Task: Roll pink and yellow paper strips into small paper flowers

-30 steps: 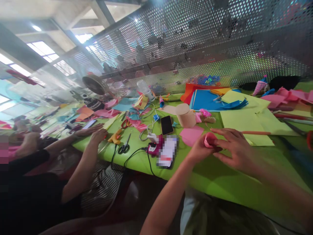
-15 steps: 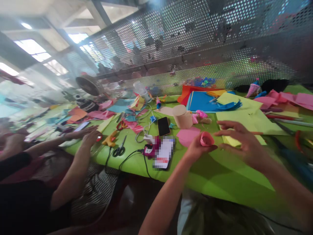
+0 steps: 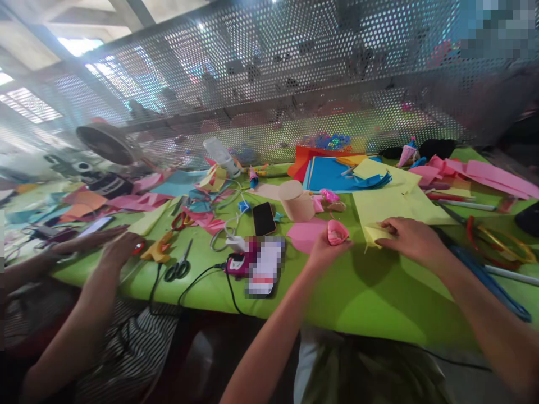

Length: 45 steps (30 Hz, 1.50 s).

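Observation:
My left hand point(image 3: 320, 252) is closed around a small pink paper cup point(image 3: 337, 232), whose open end faces up toward me. To the right, my right hand point(image 3: 415, 238) pinches a small piece of yellow paper point(image 3: 373, 236) at the table's near side. That piece lies by the lower edge of larger pale-yellow sheets point(image 3: 404, 206). Just behind my left hand is a flat pink paper point(image 3: 304, 235), partly covered by the hand and the cup. A beige paper cylinder point(image 3: 297, 202) stands behind it.
Left of my hands lie a phone with a lit screen point(image 3: 266, 266), a dark phone point(image 3: 264, 219), a power strip point(image 3: 239, 265), scissors point(image 3: 179, 266) and a yellow glue gun point(image 3: 159, 248). Blue sheets point(image 3: 326, 173) are behind. A co-worker's hand point(image 3: 122, 249) works at the left.
My right hand has come down from above the table and taken hold of the small yellow paper. The pink cup stays in my left hand. The view has swung right.

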Tool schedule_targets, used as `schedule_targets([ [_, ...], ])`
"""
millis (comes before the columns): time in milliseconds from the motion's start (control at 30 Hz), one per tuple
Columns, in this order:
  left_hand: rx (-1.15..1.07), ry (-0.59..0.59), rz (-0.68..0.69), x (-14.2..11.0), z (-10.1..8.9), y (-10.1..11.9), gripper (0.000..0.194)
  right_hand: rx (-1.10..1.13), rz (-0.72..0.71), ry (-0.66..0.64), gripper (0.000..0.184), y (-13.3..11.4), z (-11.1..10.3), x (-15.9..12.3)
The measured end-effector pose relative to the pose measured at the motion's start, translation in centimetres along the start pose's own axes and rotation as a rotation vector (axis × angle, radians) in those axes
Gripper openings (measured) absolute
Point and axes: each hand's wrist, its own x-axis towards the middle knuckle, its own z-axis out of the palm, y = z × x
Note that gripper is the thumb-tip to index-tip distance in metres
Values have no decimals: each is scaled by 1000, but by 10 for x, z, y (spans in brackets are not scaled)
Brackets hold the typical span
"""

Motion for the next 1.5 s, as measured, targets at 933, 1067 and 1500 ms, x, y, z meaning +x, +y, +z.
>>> schedule_targets([
  [933,-58,-26,256,-2,60,-12,44,1069,81,179,37,-42,-1,-17],
  [1067,-98,-47,183,-2,58,-13,41,1007,41,146,38,-45,0,-17],
  [1500,-30,-79,197,-7,52,-2,32,925,22,84,42,-41,-8,-15],
])
